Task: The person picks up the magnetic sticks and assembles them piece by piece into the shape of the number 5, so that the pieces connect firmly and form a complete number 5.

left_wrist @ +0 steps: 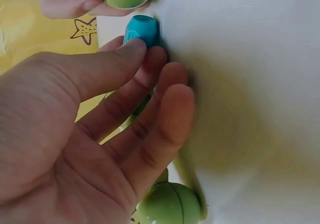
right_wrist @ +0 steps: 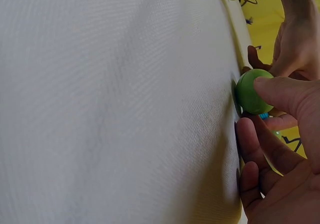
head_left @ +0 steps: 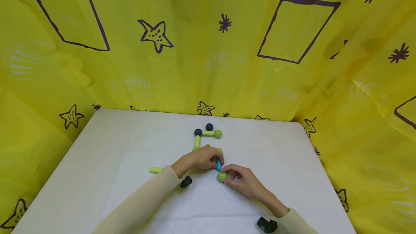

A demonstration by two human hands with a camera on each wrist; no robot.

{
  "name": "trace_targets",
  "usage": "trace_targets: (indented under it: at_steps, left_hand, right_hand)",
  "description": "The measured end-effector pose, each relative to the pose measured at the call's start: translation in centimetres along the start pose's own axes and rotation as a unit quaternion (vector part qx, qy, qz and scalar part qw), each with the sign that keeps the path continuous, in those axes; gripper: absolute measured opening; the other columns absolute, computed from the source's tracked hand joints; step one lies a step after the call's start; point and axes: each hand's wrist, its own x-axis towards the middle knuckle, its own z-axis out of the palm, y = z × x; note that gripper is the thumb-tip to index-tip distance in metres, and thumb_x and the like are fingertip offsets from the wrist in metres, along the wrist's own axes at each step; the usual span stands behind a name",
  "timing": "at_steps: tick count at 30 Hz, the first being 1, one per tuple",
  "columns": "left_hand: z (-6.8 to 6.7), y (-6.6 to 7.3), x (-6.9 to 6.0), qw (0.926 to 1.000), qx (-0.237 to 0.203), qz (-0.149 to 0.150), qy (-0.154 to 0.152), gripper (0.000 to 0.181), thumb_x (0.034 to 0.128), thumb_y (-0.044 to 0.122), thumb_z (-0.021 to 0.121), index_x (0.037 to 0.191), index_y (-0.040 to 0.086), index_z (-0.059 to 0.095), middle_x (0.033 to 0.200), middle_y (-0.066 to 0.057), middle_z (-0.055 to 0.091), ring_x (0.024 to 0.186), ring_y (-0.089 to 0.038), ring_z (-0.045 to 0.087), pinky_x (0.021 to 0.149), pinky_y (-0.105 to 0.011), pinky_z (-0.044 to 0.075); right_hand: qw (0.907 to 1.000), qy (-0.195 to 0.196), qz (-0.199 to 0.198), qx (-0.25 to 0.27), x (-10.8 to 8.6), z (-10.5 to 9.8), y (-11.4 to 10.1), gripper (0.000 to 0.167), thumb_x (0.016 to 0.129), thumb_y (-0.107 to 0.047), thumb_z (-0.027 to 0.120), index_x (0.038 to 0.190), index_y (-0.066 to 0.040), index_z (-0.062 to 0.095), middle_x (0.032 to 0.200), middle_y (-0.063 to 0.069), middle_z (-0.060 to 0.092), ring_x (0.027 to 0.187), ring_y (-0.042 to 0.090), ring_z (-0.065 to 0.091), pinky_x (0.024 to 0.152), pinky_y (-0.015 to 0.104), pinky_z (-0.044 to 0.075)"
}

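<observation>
In the head view my left hand (head_left: pixel 204 157) pinches a blue stick (head_left: pixel 219 165) between thumb and fingers. The stick's faceted near end shows in the left wrist view. Just in front of that end, my right hand (head_left: pixel 246 182) grips a light green ball (head_left: pixel 222 177) on the white table; the right wrist view shows the thumb on the ball (right_wrist: pixel 252 91). A small gap separates stick and ball in the left wrist view. Another green ball (head_left: pixel 219 150) peeks out behind the left hand, which hides part of what lies beneath it.
Beyond the hands, yellow-green sticks (head_left: pixel 208 133) join a dark blue ball (head_left: pixel 198 132) and a green ball (head_left: pixel 217 134). A second dark blue ball (head_left: pixel 209 127) sits behind them. One yellow-green stick (head_left: pixel 156 170) lies left of the left wrist. A yellow curtain (head_left: pixel 188 71) surrounds the table.
</observation>
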Motion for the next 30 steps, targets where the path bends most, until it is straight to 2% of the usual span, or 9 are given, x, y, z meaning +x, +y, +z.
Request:
trace_targets:
  at_steps: [6, 11, 14, 17, 21, 23, 26, 30]
  left_hand:
    - [0.1, 0.3, -0.1, 0.9997, 0.007, -0.022, -0.011, 0.022, 0.094, 0.01, 0.075, 0.115, 0.018, 0.078, 0.075, 0.008, 0.057, 0.069, -0.008, 0.049, 0.067, -0.021, 0.039]
    - [0.3, 0.2, -0.2, 0.9993, 0.012, -0.032, -0.012, 0.017, 0.0941, 0.011, 0.075, 0.108, 0.021, 0.077, 0.088, 0.012, 0.061, 0.083, -0.009, 0.05, 0.078, -0.025, 0.042]
    - [0.3, 0.1, -0.2, 0.9995, 0.008, -0.029, -0.005, 0.015, 0.0937, 0.01, 0.075, 0.103, 0.022, 0.076, 0.093, 0.013, 0.063, 0.088, -0.01, 0.05, 0.083, -0.026, 0.042]
    - [0.2, 0.0, -0.1, 0.9998, -0.006, -0.017, 0.004, 0.014, 0.0934, 0.009, 0.075, 0.102, 0.02, 0.076, 0.093, 0.012, 0.066, 0.085, -0.008, 0.052, 0.082, -0.025, 0.044]
    - [0.0, -0.4, -0.1, 0.998, -0.063, -0.005, 0.009, 0.013, 0.0941, 0.006, 0.073, 0.105, 0.013, 0.076, 0.086, 0.008, 0.069, 0.07, -0.007, 0.058, 0.068, -0.021, 0.05]
    - [-0.1, -0.5, -0.1, 0.9953, -0.096, -0.005, 0.007, 0.014, 0.095, 0.004, 0.072, 0.107, 0.01, 0.076, 0.081, 0.006, 0.069, 0.063, -0.008, 0.061, 0.06, -0.021, 0.051]
    - [0.0, -0.8, -0.4, 0.9887, -0.149, -0.012, 0.006, 0.015, 0.0973, 0.002, 0.068, 0.11, 0.007, 0.075, 0.075, 0.0, 0.068, 0.057, -0.013, 0.064, 0.051, -0.026, 0.053]
    - [0.3, -1.0, -0.7, 0.9758, -0.217, -0.026, 0.01, 0.017, 0.1001, 0.003, 0.064, 0.114, 0.004, 0.073, 0.071, -0.01, 0.069, 0.055, -0.019, 0.066, 0.049, -0.032, 0.055]
  right_hand:
    - [1.0, 0.006, 0.0, -0.001, -0.1, -0.3, -2.1, 0.028, 0.09, 0.005, 0.073, 0.116, -0.004, 0.07, 0.106, 0.01, 0.072, 0.079, 0.016, 0.064, 0.073, 0.032, 0.054]
    - [0.9997, 0.007, -0.022, 0.005, -0.2, -0.6, -3.6, 0.026, 0.09, 0.006, 0.073, 0.115, -0.002, 0.069, 0.104, 0.012, 0.072, 0.078, 0.016, 0.063, 0.072, 0.033, 0.053]
    - [0.9995, 0.011, -0.028, 0.003, -0.2, -0.5, -3.4, 0.027, 0.09, 0.007, 0.072, 0.115, -0.002, 0.069, 0.104, 0.013, 0.072, 0.078, 0.017, 0.064, 0.071, 0.035, 0.054]
    - [0.9996, 0.017, -0.021, -0.006, -0.1, -0.1, -2.2, 0.028, 0.09, 0.006, 0.074, 0.115, -0.004, 0.07, 0.105, 0.01, 0.072, 0.078, 0.018, 0.064, 0.072, 0.037, 0.054]
    - [0.9995, 0.021, -0.019, -0.013, -0.2, 0.3, -0.3, 0.028, 0.091, -0.002, 0.076, 0.116, -0.012, 0.07, 0.105, 0.002, 0.072, 0.079, 0.014, 0.064, 0.073, 0.034, 0.054]
    - [0.9995, 0.02, -0.022, -0.011, -0.2, 0.2, -0.1, 0.028, 0.092, -0.006, 0.077, 0.117, -0.016, 0.07, 0.106, -0.002, 0.072, 0.08, 0.011, 0.064, 0.074, 0.033, 0.054]
    - [0.9993, 0.02, -0.028, -0.01, -0.3, 0.2, 0.1, 0.027, 0.092, -0.007, 0.076, 0.116, -0.018, 0.069, 0.106, -0.003, 0.071, 0.08, 0.01, 0.064, 0.074, 0.032, 0.055]
    - [0.999, 0.023, -0.036, -0.016, -0.3, 0.2, 0.2, 0.028, 0.092, -0.006, 0.076, 0.116, -0.018, 0.069, 0.105, -0.004, 0.071, 0.08, 0.009, 0.064, 0.073, 0.031, 0.054]
